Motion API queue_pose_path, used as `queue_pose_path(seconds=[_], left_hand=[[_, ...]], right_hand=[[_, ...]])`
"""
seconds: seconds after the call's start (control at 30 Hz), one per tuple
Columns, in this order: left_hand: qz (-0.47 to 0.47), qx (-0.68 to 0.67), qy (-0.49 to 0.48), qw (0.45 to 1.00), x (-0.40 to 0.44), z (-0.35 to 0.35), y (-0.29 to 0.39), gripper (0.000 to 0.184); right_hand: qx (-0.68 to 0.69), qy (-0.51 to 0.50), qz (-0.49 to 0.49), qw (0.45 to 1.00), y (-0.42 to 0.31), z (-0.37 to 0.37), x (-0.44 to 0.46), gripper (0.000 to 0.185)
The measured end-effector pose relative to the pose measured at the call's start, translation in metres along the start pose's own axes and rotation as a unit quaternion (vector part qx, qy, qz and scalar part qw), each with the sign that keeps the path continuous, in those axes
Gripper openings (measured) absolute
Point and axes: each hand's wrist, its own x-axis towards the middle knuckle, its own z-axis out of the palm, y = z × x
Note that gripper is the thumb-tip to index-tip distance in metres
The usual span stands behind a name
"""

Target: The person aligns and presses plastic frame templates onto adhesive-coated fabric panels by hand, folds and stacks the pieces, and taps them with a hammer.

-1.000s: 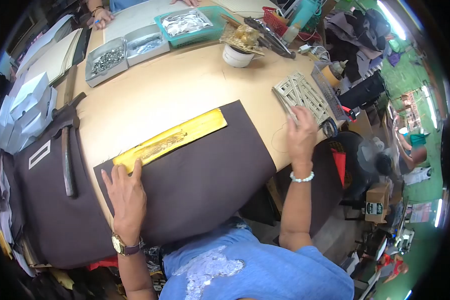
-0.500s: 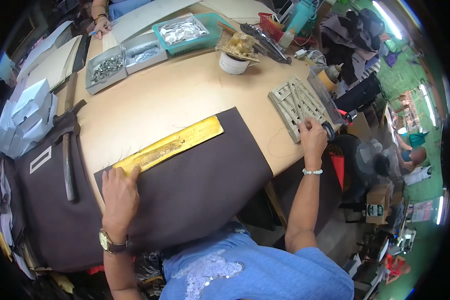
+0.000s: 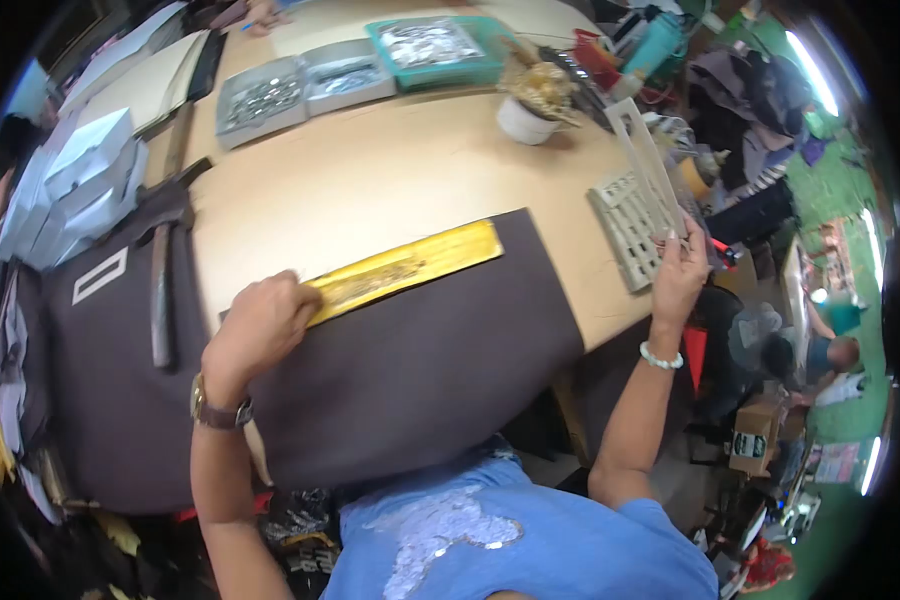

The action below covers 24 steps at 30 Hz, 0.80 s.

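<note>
My left hand point(image 3: 262, 328) is closed at the left end of a yellow strip point(image 3: 425, 268) with a brown, worn patch along its middle. The strip lies along the far edge of a dark fabric panel point(image 3: 440, 350). Between the fingers and thumb of my right hand point(image 3: 681, 268) is a pale, thin rectangular frame point(image 3: 646, 160), tilted upward. Below it a stack of similar slotted frames point(image 3: 622, 238) rests on the table's right side. Another such frame point(image 3: 100, 277) lies flat on dark fabric at the left.
A hammer point(image 3: 161, 290) lies on the left fabric, near pale blue folded pieces point(image 3: 85, 180). Along the back stand a box of metal parts point(image 3: 262, 102), another small box point(image 3: 348, 82) and a teal basket point(image 3: 440, 75). A white pot point(image 3: 526, 121) stands right of them. Another person's hand point(image 3: 265, 17) shows at the far edge.
My right hand has lifted one frame off the stack and tilted it up. My left hand's fingers have curled in at the strip's end. The whole view has shifted somewhat.
</note>
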Motion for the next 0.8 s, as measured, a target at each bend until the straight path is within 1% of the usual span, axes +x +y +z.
queue_pose_path(seconds=[0.03,0.07,0.1,0.17,0.2,0.3,0.33,0.37,0.43,0.53,0.63,0.73,0.8], left_hand=[[0.011,-0.024,-0.002,1.000,0.001,0.000,-0.007,0.017],[0.021,-0.049,-0.002,0.999,0.002,0.001,-0.013,0.017],[0.032,-0.075,-0.002,0.997,0.001,0.002,-0.019,0.018],[0.031,-0.115,-0.001,0.993,0.001,0.004,-0.026,0.018],[0.031,-0.134,0.001,0.990,0.000,0.003,-0.028,0.018],[0.008,-0.166,-0.017,0.986,-0.001,0.002,-0.028,0.019],[0.007,-0.179,-0.007,0.984,-0.002,0.004,-0.029,0.019],[0.012,-0.176,-0.006,0.984,-0.002,0.005,-0.030,0.019],[0.022,-0.172,-0.005,0.985,-0.004,0.007,-0.032,0.019],[0.011,-0.200,0.016,0.980,-0.009,0.014,-0.032,0.023],[-0.012,-0.180,0.009,0.984,-0.010,0.011,-0.026,0.029],[0.008,-0.159,0.022,0.987,-0.011,0.013,-0.027,0.035],[0.001,-0.157,0.021,0.987,-0.011,0.012,-0.025,0.036]], right_hand=[[0.083,-0.034,0.047,0.995,-0.021,0.006,-0.007,0.035],[0.121,-0.093,0.072,0.986,-0.036,0.010,-0.015,0.041],[0.177,-0.140,0.094,0.970,-0.046,0.017,-0.024,0.042],[0.283,-0.231,0.137,0.921,-0.066,0.033,-0.042,0.046],[0.309,-0.263,0.173,0.898,-0.079,0.042,-0.053,0.049],[0.353,-0.344,0.245,0.835,-0.094,0.067,-0.080,0.048],[0.337,-0.379,0.243,0.827,-0.092,0.074,-0.088,0.046],[0.310,-0.388,0.255,0.830,-0.093,0.080,-0.095,0.047],[0.224,-0.411,0.236,0.852,-0.094,0.091,-0.105,0.047],[0.195,-0.396,0.220,0.870,-0.094,0.095,-0.107,0.048],[0.167,-0.409,0.209,0.872,-0.095,0.096,-0.106,0.049],[0.183,-0.413,0.231,0.862,-0.099,0.095,-0.101,0.050],[0.179,-0.409,0.235,0.863,-0.098,0.096,-0.101,0.051]])
